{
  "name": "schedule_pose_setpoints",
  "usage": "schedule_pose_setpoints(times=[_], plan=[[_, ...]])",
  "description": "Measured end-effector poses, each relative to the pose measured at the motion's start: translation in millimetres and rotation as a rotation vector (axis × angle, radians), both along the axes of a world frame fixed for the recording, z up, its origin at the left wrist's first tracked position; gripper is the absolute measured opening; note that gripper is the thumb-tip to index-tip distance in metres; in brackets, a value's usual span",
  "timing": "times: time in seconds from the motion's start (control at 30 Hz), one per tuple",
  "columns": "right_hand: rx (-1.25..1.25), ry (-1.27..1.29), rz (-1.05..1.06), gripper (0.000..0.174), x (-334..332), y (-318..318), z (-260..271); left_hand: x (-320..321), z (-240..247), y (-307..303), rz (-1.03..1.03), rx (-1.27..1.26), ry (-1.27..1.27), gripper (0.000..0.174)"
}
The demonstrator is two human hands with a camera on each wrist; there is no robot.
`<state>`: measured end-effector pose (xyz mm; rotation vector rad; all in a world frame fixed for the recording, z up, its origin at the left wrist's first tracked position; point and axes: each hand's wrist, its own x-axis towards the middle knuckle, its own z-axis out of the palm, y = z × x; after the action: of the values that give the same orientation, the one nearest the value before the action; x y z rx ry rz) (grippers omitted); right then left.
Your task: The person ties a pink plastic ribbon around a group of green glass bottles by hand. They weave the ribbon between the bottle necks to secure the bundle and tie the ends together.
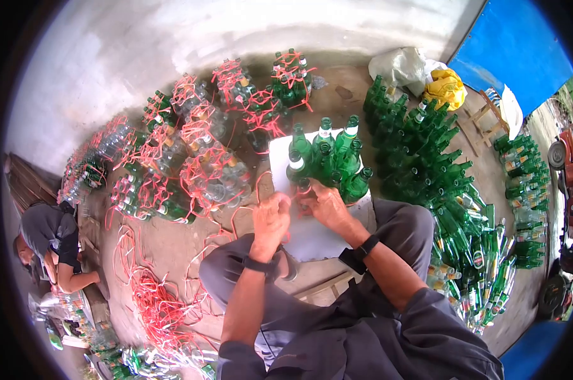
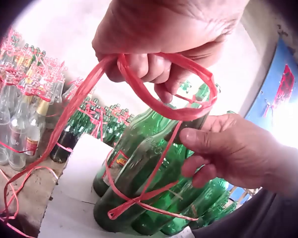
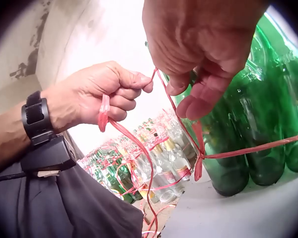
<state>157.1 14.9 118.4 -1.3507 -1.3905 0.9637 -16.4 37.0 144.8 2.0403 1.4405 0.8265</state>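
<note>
A tight group of green glass bottles point(image 1: 324, 166) stands on a white board point(image 1: 280, 166) in front of the person. Red plastic twine point(image 2: 79, 99) circles the bottles low down, with a crossing and small loop on the near bottle point(image 2: 131, 173). From there a strand rises to the left hand point(image 1: 272, 218), whose curled fingers grip the twine; a wide loop and a long tail hang from that fist. At the near bottle's neck, the right hand point(image 1: 331, 208) has its thumb in front and a finger behind, holding it. The fingers partly hide the neck.
Bundles of bottles tied with red twine point(image 1: 201, 136) fill the left and back. Loose green bottles point(image 1: 419, 152) crowd the right. A tangled twine heap point(image 1: 163, 304) lies at lower left. Another person point(image 1: 52, 237) bends at far left. A yellow bag point(image 1: 446, 88) sits by the wall.
</note>
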Motion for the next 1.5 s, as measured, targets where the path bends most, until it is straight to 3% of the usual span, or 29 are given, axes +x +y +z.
schedule_pose_setpoints(times=[0.03, 0.1, 0.13, 0.27, 0.4, 0.47, 0.53, 0.63, 0.7, 0.73, 0.8, 0.9, 1.0, 1.1, 1.2, 1.27, 1.33, 1.43, 1.5], plan=[[0.002, 0.002, -0.004, 0.049, 1.1, -1.0, 1.1, 0.4, 10.8, -9.6, -0.044, -0.101, -0.064, 0.012], [-0.024, -0.267, -0.023, 0.049, 2.3, -3.5, 3.9, 4.9, 9.5, -23.1, -0.067, -0.055, -0.095, 0.013], [-0.019, -0.266, -0.028, 0.049, 2.8, -4.2, 2.1, 7.2, 11.1, -26.0, -0.081, -0.012, -0.132, 0.014], [0.024, -0.246, -0.032, 0.051, 4.0, -1.2, -6.1, 6.0, 20.4, -27.6, -0.055, -0.243, -0.283, 0.02], [-0.001, -0.149, -0.049, 0.055, 2.0, -6.6, 1.2, 5.0, 21.2, -44.2, -0.059, -0.317, -0.295, 0.022], [0.037, -0.179, -0.051, 0.054, 1.6, -7.2, -4.5, 3.2, 24.7, -51.8, -0.06, -0.524, -0.308, 0.023], [0.075, -0.209, -0.056, 0.053, 2.0, -10.2, -3.3, 0.7, 18.7, -55.9, -0.1, -0.48, -0.315, 0.024], [0.082, -0.33, -0.105, 0.046, 1.9, -21.3, 9.3, 0.7, 24.7, -62.6, -0.095, -0.597, -0.374, 0.024], [0.11, -0.534, -0.2, 0.025, 0.4, -32.3, 20.5, 2.5, 30.6, -67.2, -0.074, -0.811, -0.48, 0.023], [0.111, -0.533, -0.202, 0.025, -0.9, -34.9, 22.3, 4.3, 30.9, -68.4, -0.075, -0.81, -0.479, 0.023], [-0.031, -0.222, -0.063, 0.018, -3.6, -37.2, 25.2, 9.6, 32.9, -70.3, -0.049, -0.879, -0.58, 0.024], [-0.14, -0.111, 0.076, 0.024, -3.1, -37.2, 29.9, 15.3, 45.8, -78.0, -0.029, -0.95, -0.64, 0.025], [-0.055, -0.015, -0.052, 0.024, -9.4, -35.9, 19.4, 10.2, 52.3, -82.7, -0.19, -0.819, -0.441, 0.026], [-0.111, 0.112, 0.0, 0.023, -5.7, -36.3, 18.1, -11.5, 78.6, -83.9, -0.326, -0.954, -0.257, 0.028], [-0.166, 0.004, -0.026, 0.021, -0.9, -40.6, 33.9, -33.7, 123.6, -76.3, -0.327, -0.954, -0.248, 0.025], [-0.114, -0.026, -0.051, 0.017, 1.6, -42.4, 25.3, -59.1, 116.7, -65.3, -0.325, -0.833, -0.222, 0.022], [-0.06, -0.056, -0.076, 0.018, 1.9, -44.4, 24.2, -67.1, 144.2, -59.9, -0.235, -0.793, -0.283, 0.017], [-0.051, 0.02, -0.175, 0.026, 1.6, -48.0, 27.8, -89.5, 154.0, -42.7, -0.264, -0.575, -0.26, 0.017], [-0.143, 0.139, -0.033, 0.035, 3.6, -47.3, 23.2, -97.8, 173.1, -32.0, -0.195, -0.534, -0.163, 0.017]])
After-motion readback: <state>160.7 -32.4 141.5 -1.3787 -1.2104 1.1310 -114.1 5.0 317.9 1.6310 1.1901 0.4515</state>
